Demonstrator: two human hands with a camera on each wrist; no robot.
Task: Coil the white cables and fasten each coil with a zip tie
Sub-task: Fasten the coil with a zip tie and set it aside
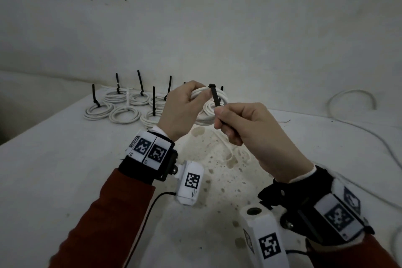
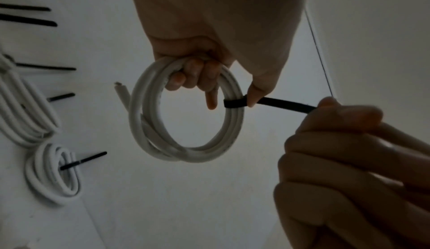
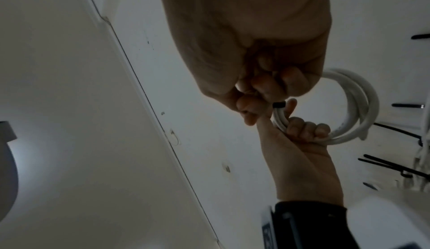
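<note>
Across the whole lower half of the head view spreads a white table (image 1: pixel 65 159), stained with brownish spots near its middle. Toward ten o'clock on it lies a cluster of finished coils (image 1: pixel 124 106), white cable rings lying flat and close together, most with a black tie tail standing upright. At two o'clock, well apart from that cluster, a loose white cable (image 1: pixel 352 102) loops up and trails along the table's right side.

Above the table's centre, the left hand (image 1: pixel 180 111) holds a white cable coil (image 2: pixel 186 113) in the air, fingers curled through the ring and round its strands at about twelve o'clock on the ring; in the left wrist view one finger points straight down inside the ring, and the thumb tip rests on the tie's head. A cut cable end sticks out at the coil's ten o'clock.

Just beside it, at four o'clock from the coil, the right hand (image 1: pixel 256 137) is closed tight round the tail of a black zip tie (image 2: pixel 274 104), pinching it between thumb and forefinger. The tie's loop wraps the coil's strands at three o'clock on the ring, and its tail runs taut from there into the right fist.
</note>
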